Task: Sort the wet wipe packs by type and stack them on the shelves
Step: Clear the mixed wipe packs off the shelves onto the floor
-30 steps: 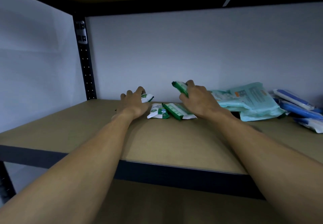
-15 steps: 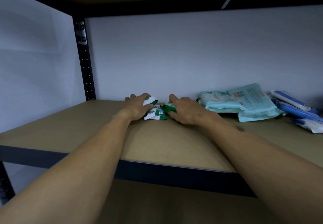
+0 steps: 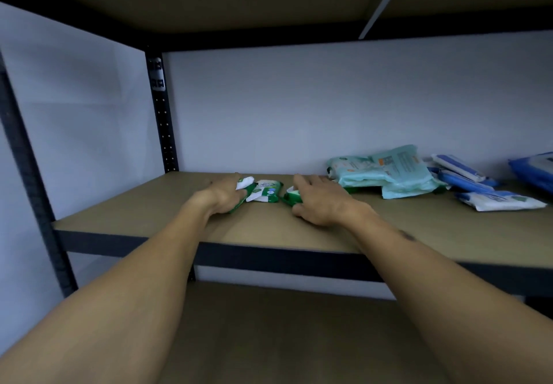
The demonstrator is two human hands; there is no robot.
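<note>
Green-and-white against tan board: three small wipe packs in a loose row on the middle shelf, a little right of the black rear post. Nearest the post, the left green pack, gripped by the left hand, fingers curled round it. Next out from the post, the middle green pack, lying flat, touching the left one, seemingly free of both hands. Farther right again, the right green pack, clasped under the right hand, fingers over the top and thumb tucked at the near edge, a small gap apart from the middle pack.

Well right of the post, a slumped heap of teal packs, leaning across one another rather than squared. Farthest from the post, blue packs and a blue-and-white pack, scattered, some overlapping.

Judged from this: roughly grouped by colour already, but nothing properly stacked. Probably midway through drawing the green three together into one pile. Left to do: setting green on green, then squaring up the teal heap and the blue lot, each into its own neat stack on the board.
</note>
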